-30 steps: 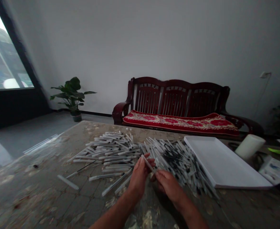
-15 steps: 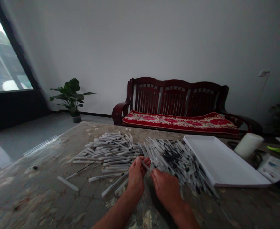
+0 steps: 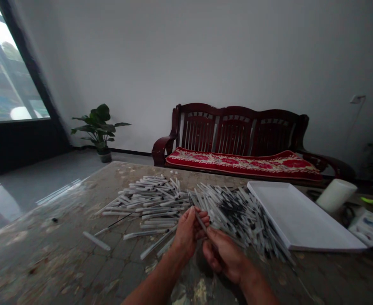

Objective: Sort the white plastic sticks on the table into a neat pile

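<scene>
A slim pen (image 3: 201,221) with a translucent barrel slants between my two hands, above the table. My left hand (image 3: 189,226) is closed around its upper part, thumb on top. The lower end is pinched in the fingers of my right hand (image 3: 224,250). Behind the left hand lies a pile of whitish pens (image 3: 154,199), most of them pointing sideways. Just past my right hand spreads a second heap of pens (image 3: 234,207), mixed with dark parts. A loose pen barrel (image 3: 96,240) and a thin dark refill (image 3: 118,222) rest to the left.
A shallow white tray (image 3: 310,220) borders the right heap. Beyond it stand a white roll (image 3: 336,195) and a white packet (image 3: 369,226). A small black piece (image 3: 54,220) lies on the patterned table (image 3: 62,258). A wooden bench (image 3: 234,131) and a potted plant (image 3: 102,127) are behind.
My right hand has turned, showing more of its fingers curled beneath the pen. The pen remains between both hands. The whole view has shifted slightly.
</scene>
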Available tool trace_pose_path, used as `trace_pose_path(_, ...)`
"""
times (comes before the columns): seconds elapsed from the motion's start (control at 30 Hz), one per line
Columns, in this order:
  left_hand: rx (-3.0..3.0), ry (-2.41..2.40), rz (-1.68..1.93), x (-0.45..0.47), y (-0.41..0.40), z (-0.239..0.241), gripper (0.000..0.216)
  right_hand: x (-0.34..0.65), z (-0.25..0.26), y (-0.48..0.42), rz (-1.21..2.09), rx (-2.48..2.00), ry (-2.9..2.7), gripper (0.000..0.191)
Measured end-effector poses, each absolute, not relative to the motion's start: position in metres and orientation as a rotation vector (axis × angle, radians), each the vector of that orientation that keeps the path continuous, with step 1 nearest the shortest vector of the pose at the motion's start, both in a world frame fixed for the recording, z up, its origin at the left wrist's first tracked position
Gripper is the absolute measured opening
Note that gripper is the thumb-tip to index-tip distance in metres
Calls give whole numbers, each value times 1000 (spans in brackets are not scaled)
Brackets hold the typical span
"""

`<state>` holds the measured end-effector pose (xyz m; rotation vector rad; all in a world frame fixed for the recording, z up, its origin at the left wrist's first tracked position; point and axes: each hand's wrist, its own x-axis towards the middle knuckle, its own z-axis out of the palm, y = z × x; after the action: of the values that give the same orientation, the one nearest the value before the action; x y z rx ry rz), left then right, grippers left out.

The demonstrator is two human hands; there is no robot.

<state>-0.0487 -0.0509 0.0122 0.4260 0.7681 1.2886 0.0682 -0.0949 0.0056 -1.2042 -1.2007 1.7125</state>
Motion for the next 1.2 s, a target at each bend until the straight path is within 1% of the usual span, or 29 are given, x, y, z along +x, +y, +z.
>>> trace_pose_path(0.03,430,777,1278,-47,-52,12,29,69,5,-94,1774,-1161,-1152,57)
trace_pose_path(0.07,422,792,1278,-45,-53,12,29,70,4,-94,1762,-1161,-1149,57)
trace_pose_path(0.1,405,815,1287,-44,-54,12,28,69,4,-94,1683,-1203,-1194,54)
trace_pose_path(0.17,364,860,1313,-41,-54,10,24,65,6,-94,1327,-1371,-1421,45)
trace_pose_path(0.23,345,866,1352,-39,-53,9,20,60,10,-95,849,-1593,-1714,35)
trace_pose_path(0.3,334,850,1390,-39,-52,9,17,55,15,-98,455,-1812,-1945,31)
trace_pose_path(0.37,306,848,1405,-39,-51,9,16,52,20,-100,232,-1978,-2077,31)
trace_pose_path(0.47,256,866,1420,-40,-52,10,16,49,22,-102,126,-2021,-2099,30)
trace_pose_path(0.53,249,858,1419,-41,-52,11,15,49,20,-101,260,-1949,-1988,26)
trace_pose_path(0.57,261,842,1407,-43,-52,11,15,49,18,-101,435,-1878,-1895,24)
trace_pose_path(0.63,308,794,1353,-45,-52,11,17,53,15,-99,976,-1650,-1614,28)
trace_pose_path(0.7,364,727,1292,-47,-53,12,21,59,13,-97,1560,-1313,-1253,39)
trace_pose_path(0.77,401,649,1238,-47,-55,13,27,66,11,-96,1943,-973,-960,45)
trace_pose_path(0.83,412,597,1201,-44,-58,14,32,70,9,-94,2085,-761,-817,42)
trace_pose_path(0.9,413,599,1206,-39,-61,13,35,69,6,-93,2065,-796,-756,37)
trace_pose_path(0.97,403,648,1253,-34,-62,10,36,63,5,-92,1899,-1024,-811,34)
trace_pose_path(1.03,392,705,1294,-31,-60,7,36,56,6,-92,1582,-1285,-1031,34)
trace_pose_path(1.2,323,847,1425,-44,-45,5,27,55,18,-101,477,-1854,-1824,29)
